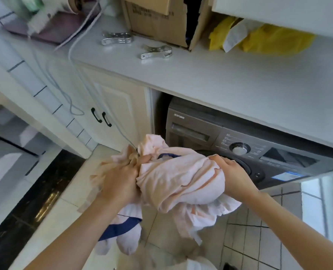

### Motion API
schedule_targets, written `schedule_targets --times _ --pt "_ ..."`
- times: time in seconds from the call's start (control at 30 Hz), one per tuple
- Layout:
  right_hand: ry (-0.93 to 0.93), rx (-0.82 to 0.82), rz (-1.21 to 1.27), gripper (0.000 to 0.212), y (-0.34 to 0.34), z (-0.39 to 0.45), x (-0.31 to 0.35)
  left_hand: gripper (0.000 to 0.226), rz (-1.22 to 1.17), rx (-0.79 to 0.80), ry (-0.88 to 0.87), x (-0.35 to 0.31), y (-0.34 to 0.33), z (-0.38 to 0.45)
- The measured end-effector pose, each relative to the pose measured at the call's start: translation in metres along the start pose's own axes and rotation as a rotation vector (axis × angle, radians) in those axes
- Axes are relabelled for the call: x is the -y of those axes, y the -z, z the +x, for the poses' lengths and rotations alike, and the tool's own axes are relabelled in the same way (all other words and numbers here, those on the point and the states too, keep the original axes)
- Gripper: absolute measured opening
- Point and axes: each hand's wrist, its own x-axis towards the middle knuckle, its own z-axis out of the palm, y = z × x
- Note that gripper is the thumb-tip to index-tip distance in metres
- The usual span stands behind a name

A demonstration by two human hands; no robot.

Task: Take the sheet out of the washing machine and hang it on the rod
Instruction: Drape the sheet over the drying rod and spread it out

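Observation:
A bunched pale pink sheet (173,178) with a dark blue stripe hangs in front of me, out of the grey front-loading washing machine (210,133) under the counter. My left hand (120,180) grips a crumpled fold on the sheet's left side. My right hand (231,172) clutches its right side, just in front of the machine's door opening. Loose ends of the sheet dangle below my hands toward the tiled floor. No hanging rod is in view.
The white countertop (210,78) above the machine carries two metal clips (155,51), a cardboard box (157,22) and yellow bags (274,39). A cream cabinet (115,110) with black handles stands left of the machine, with cables hanging in front of it.

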Motion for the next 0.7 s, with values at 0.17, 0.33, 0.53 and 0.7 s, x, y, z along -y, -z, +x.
schedule_targets --times 0.17,0.33,0.53,0.7 --pt "-0.209 -0.124 -0.048 0.050 0.009 -0.013 0.034 0.085 0.033 0.046 -0.263 0.038 0.026 0.040" --pt "-0.292 -0.291 -0.067 0.041 0.010 -0.032 0.059 0.076 0.016 0.011 -0.470 0.054 0.033 0.071" --pt "-0.383 -0.488 0.116 0.027 0.023 -0.067 0.090 0.078 -0.020 -0.018 -0.595 0.045 0.044 0.073" --pt "-0.482 -0.565 0.228 0.023 0.038 -0.099 0.103 0.081 0.008 -0.055 -0.636 0.034 0.058 0.060"
